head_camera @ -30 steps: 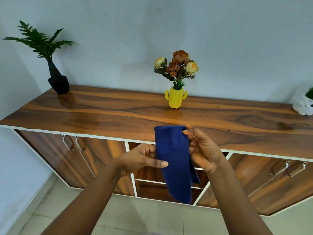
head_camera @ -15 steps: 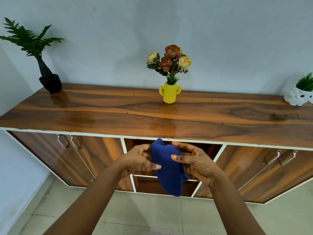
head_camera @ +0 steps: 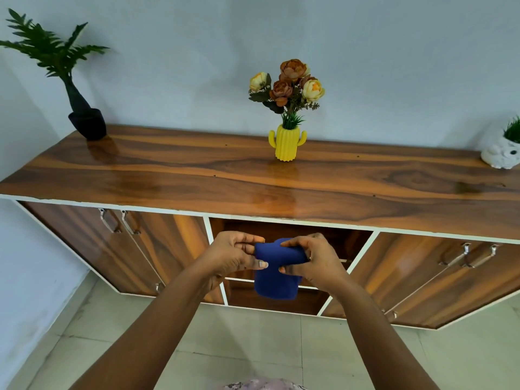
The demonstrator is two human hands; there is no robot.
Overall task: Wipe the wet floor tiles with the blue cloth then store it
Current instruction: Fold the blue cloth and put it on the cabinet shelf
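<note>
The blue cloth is folded small and held between both hands, in front of the open middle compartment of a wooden sideboard. My left hand pinches its left edge with thumb and fingers. My right hand grips its right side, the fingers curled over the top. The lower part of the cloth hangs below the hands, level with the compartment's white shelf edge. Pale floor tiles lie below my forearms.
The sideboard top carries a yellow cactus vase with flowers, a black potted plant at the left and a white planter at the right. Closed doors with metal handles flank the open compartment. A wall stands at the left.
The cloth has gone from hanging long to a short folded bundle. Both hands have dropped from the sideboard's top edge to the front of the open compartment.
</note>
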